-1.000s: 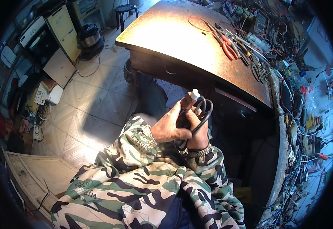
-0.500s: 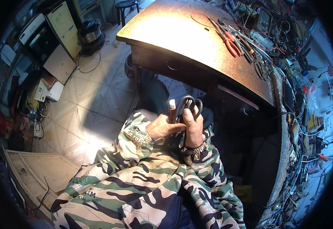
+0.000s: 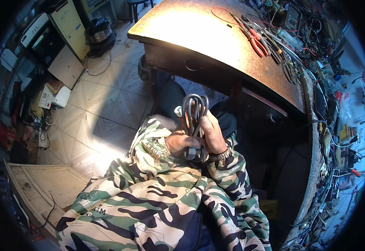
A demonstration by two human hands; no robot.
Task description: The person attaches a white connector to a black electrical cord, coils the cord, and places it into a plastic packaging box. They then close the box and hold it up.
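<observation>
Above my lap, a bundle of black power cord [image 3: 196,106] is folded into upright loops between my hands. My left hand [image 3: 181,140] wraps the bundle from the left, its thumb lying across the lower part. On the right side my right hand [image 3: 214,133] presses its thumb and palm against the loops. A dark grey plug-like end [image 3: 189,153] pokes out beneath the left thumb. Something small and white [image 3: 178,111] shows at the upper left of the cord, too partly covered to name. The fingers behind the bundle are hidden.
Ahead stands a wooden desk [image 3: 170,25], brightly lit, with red-handled pliers [image 3: 257,44] and other tools at its right. Tangled wires and parts [image 3: 316,62] line the right side. A pale wooden panel [image 3: 48,184] lies lower left; a metal cooker-like pot [image 3: 98,33] sits on the floor.
The cord bundle has turned, so more of its loops and the plug-like end now show. My right hand has shifted slightly right and opened its hold flatter against the cord.
</observation>
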